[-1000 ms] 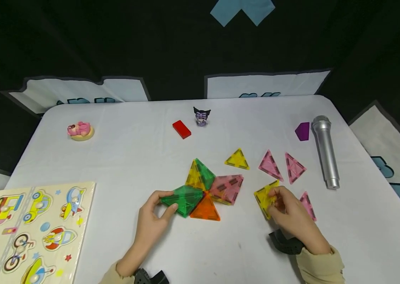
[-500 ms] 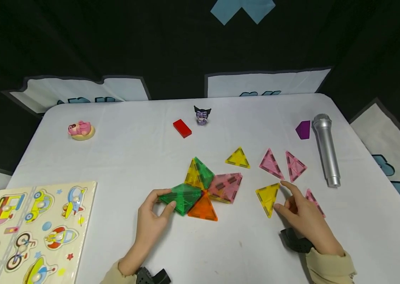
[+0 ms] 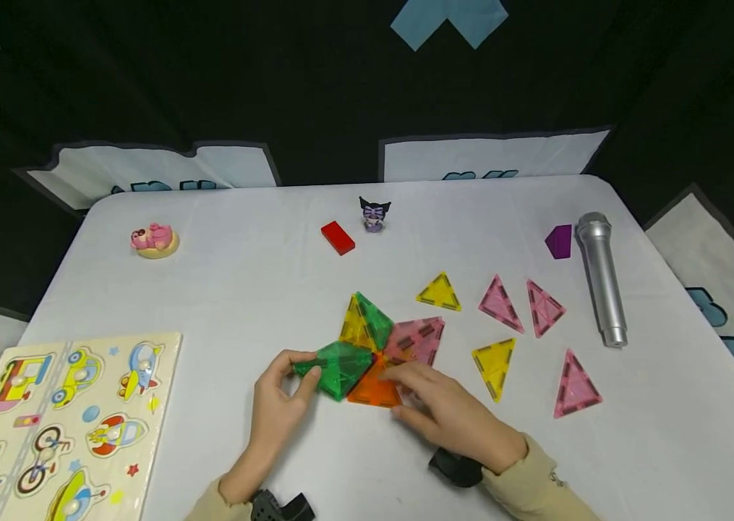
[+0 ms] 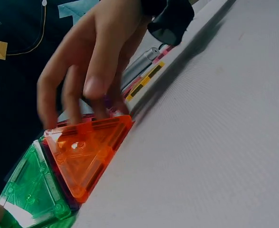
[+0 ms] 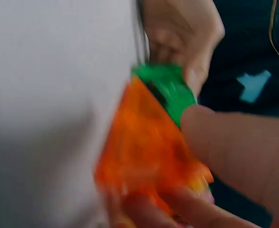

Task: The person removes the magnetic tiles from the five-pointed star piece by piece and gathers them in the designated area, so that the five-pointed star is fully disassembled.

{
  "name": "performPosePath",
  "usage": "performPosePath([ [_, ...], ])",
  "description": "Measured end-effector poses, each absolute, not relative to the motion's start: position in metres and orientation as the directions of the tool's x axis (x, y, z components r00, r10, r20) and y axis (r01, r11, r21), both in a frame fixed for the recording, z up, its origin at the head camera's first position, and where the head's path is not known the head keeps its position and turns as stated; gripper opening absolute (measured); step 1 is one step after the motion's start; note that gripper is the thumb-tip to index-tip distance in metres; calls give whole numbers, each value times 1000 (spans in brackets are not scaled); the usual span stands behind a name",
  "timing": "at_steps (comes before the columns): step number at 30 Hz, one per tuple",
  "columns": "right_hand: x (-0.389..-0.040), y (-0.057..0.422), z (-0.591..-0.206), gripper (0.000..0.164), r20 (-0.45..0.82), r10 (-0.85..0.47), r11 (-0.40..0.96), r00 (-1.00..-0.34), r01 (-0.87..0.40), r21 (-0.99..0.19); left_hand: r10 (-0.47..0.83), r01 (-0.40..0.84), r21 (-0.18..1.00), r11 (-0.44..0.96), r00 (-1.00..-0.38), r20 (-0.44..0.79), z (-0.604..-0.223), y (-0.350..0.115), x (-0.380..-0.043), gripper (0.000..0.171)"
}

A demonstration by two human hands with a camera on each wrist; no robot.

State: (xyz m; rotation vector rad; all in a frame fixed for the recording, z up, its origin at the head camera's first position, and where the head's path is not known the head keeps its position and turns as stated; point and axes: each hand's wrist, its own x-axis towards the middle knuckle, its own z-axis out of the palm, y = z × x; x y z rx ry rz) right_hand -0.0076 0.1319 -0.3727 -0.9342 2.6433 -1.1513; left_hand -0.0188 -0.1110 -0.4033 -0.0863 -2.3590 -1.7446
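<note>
Translucent magnetic tiles form a star-like cluster in the head view. My left hand (image 3: 278, 405) pinches its green tile (image 3: 338, 369) between thumb and fingers. My right hand (image 3: 451, 416) reaches the cluster from the right, its fingertips touching the orange triangular tile (image 3: 369, 391). In the left wrist view, the right thumb hangs apart from the orange tile (image 4: 87, 147), with the other fingers at its top edge. The orange tile (image 5: 139, 137) is blurred in the right wrist view. A pink tile (image 3: 415, 336) is partly hidden behind the right hand. Yellow (image 3: 355, 325) and green tiles stand at the back.
Loose yellow triangles (image 3: 494, 367) and pink triangles (image 3: 576, 387) lie to the right. Beyond them are a silver microphone-shaped cylinder (image 3: 602, 278) and a purple piece (image 3: 559, 241). A red block (image 3: 338, 237) and two figurines (image 3: 374, 215) sit farther back. A puzzle board (image 3: 80, 427) lies left.
My right hand has let go of the yellow triangle, leaving it flat on the table, and has moved left to the orange tile. My left hand keeps its pinch on the green tile.
</note>
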Motion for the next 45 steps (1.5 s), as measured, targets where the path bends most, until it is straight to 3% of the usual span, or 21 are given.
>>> performPosePath([
  [11,-9,119,-383,29,300,-580,376,-758,-575,-726,-114,141,939,313,-976,185,-402,-112,-18,15],
  [14,-12,130,-375,29,321,-514,357,-796,-538,-763,-117,140,941,307,-976,184,-402,-112,-19,15],
  [17,-14,145,-359,31,333,-365,402,-869,-470,-786,-130,140,947,291,-974,184,-402,-112,-20,15],
  [22,-17,177,-350,25,105,-149,500,-983,-167,-850,-151,120,968,222,-976,156,-402,-113,-21,16],
  [26,-15,190,-358,22,-101,-176,540,-979,-10,-842,-160,132,975,180,-974,162,-401,-114,-21,15],
  [30,-14,189,-361,19,-167,-247,602,-954,-17,-798,-169,155,975,156,-969,181,-401,-116,-23,14],
  [37,-15,187,-363,22,-147,-228,719,-962,-65,-692,-168,162,974,157,-968,188,-401,-115,-23,13],
  [45,-16,188,-365,33,-104,-253,744,-962,-124,-657,-163,148,977,154,-971,173,-400,-117,-24,8],
])
